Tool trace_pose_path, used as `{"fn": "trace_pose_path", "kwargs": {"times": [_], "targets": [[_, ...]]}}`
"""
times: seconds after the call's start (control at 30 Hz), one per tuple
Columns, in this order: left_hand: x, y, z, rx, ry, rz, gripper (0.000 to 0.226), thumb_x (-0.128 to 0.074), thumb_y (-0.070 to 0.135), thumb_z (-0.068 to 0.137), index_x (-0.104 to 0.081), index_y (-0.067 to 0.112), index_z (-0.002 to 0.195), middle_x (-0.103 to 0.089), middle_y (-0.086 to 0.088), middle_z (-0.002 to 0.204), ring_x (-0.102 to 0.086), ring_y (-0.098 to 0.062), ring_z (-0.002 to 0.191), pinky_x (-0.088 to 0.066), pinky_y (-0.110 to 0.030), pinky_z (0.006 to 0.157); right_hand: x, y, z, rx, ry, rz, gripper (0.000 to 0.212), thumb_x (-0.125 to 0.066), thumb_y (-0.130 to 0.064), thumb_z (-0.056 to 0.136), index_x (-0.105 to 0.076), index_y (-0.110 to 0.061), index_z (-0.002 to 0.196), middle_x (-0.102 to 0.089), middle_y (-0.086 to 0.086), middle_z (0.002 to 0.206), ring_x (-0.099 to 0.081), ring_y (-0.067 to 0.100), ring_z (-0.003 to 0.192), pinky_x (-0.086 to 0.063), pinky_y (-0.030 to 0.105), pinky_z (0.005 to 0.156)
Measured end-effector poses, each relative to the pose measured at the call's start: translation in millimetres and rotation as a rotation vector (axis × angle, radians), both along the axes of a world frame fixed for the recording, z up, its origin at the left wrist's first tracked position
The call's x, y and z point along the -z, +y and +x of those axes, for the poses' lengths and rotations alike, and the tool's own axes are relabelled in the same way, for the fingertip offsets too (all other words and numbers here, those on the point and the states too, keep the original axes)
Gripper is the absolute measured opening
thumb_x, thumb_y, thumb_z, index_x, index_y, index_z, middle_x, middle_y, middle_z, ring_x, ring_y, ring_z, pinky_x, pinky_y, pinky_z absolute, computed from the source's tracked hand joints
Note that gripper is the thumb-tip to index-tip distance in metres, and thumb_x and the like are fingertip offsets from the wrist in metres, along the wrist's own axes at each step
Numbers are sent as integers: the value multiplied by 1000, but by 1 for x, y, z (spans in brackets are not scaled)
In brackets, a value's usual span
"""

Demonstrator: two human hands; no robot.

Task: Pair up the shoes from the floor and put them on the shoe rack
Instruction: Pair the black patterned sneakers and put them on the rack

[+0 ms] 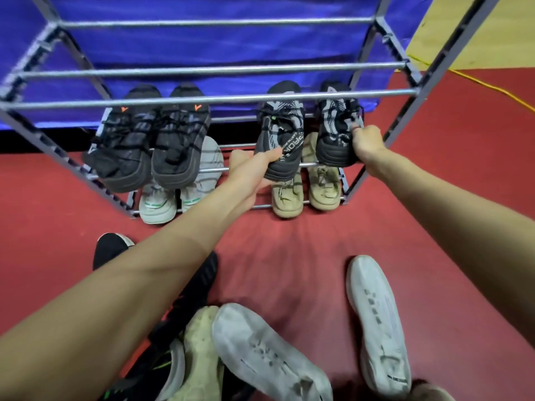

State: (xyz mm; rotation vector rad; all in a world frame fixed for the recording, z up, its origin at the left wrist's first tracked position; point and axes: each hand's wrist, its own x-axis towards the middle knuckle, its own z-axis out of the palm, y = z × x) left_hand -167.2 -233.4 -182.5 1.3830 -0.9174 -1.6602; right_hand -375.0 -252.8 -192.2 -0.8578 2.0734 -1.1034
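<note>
Gripping knit black-grey shoes (282, 134), both hands (254, 172)

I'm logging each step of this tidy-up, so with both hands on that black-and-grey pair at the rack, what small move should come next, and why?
Probably let go with both hands. The left hand grips the heel of the left grey-patterned shoe and the right hand holds its partner. Both already seem to rest across the middle shelf bars, beside the black pair. White shoes are still on the floor.

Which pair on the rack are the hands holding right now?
The black-and-grey patterned pair on the right of the middle shelf: the left hand grips one shoe, the right hand the other. The other pairs sit untouched.
</note>
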Motion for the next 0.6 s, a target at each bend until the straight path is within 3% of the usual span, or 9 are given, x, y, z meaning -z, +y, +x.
{"fn": "trace_pose_path", "kwargs": {"times": [0.1,0.2,0.27,0.33,0.43,0.5,0.6], "targets": [[5,-8,-8,-27,1,13,36,-69,7,82,-60,-13,111,-69,-24,100,-70,-28,85,-58,-48,83,3,0,-2,25,7,-36,45,-36,-32,99,-57,3,118,-62,12,107,-57,25,101,-45,37,96],[11,-13,-15,-22,14,24,43,-72,10,80,-59,-13,114,-71,-24,104,-72,-29,92,-58,-48,83,8,11,4,-36,76,-79,50,-41,-41,94,-49,-4,127,-57,17,127,-51,30,121,-39,39,105],[14,-16,-21,-26,23,24,35,-70,9,82,-62,-12,108,-71,-24,103,-71,-30,92,-57,-49,86,13,24,9,-129,129,-82,59,-54,-43,87,-40,-7,132,-46,17,136,-41,27,129,-33,37,110],[13,-18,-28,-30,35,24,28,-69,9,82,-63,-10,102,-72,-23,98,-71,-29,88,-56,-49,87,17,37,12,-249,255,-86,72,-66,-36,79,-31,-10,137,-40,17,136,-37,27,127,-30,29,104],[12,-23,-39,-41,60,44,19,-69,9,84,-54,-4,86,-69,-23,93,-70,-30,89,-56,-50,87,23,44,4,-356,442,-85,88,-72,-33,73,-22,-17,144,-42,18,133,-39,34,124,-35,37,105],[11,-26,-47,-49,77,57,24,-68,11,85,-48,-2,90,-67,-27,106,-69,-33,96,-56,-51,88,24,45,-1,-375,474,-65,78,-72,-35,75,-31,-14,138,-45,18,132,-43,35,122,-37,38,102],[16,-28,-57,-55,112,85,45,-66,14,87,-43,-8,118,-62,-28,118,-68,-35,100,-57,-51,86,24,47,-2,-357,480,-43,62,-69,-30,80,-39,-7,129,-44,17,131,-47,30,118,-33,25,92]]}}
